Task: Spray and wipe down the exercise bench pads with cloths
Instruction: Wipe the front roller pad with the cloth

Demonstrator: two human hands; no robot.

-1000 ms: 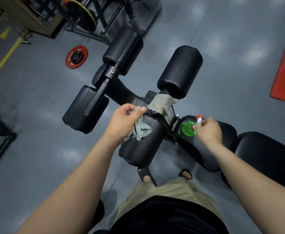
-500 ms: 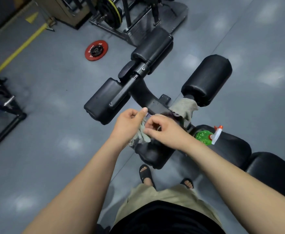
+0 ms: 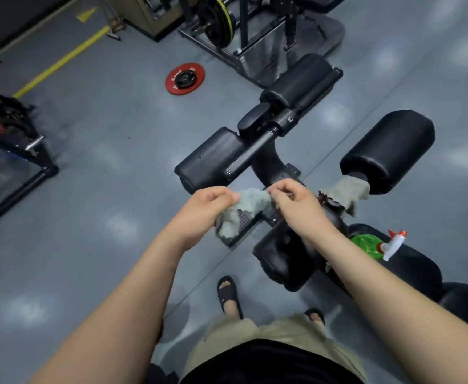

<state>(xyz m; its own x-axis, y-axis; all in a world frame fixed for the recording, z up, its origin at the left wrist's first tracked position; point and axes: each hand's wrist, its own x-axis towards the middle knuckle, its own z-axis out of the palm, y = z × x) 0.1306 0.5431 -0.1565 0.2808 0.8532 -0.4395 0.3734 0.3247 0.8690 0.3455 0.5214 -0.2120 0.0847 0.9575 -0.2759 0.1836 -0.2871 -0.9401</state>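
Hands, two, bare: left hand [image 3: 208, 206] and right hand [image 3: 296, 203] each pinch an edge of one cloth [image 3: 252, 203], fingers curled on it. The fabric is stretched between them over the bench frame [image 3: 266, 164], just beyond the near roller pad [image 3: 282, 261].

Cloth, pale grey-green: a crumpled end hangs below the left hand. Judged soft, limp and light, so it will bunch rather than keep a shape. Best folded into a flat wad and held in the palm for wiping, not by one corner.

Second cloth [image 3: 346, 192], beige: draped on the frame, touching the inner end of the far right roller pad [image 3: 388, 151]. No hand on it.

Spray bottle [image 3: 365, 243], green body, white-and-red nozzle: set on the seat pad [image 3: 421, 270], just beside the right forearm; upright or tipped cannot be told. Judged light, smooth plastic; take it round the neck, finger on the trigger.

Pads, black upholstery: judged firm and smooth.
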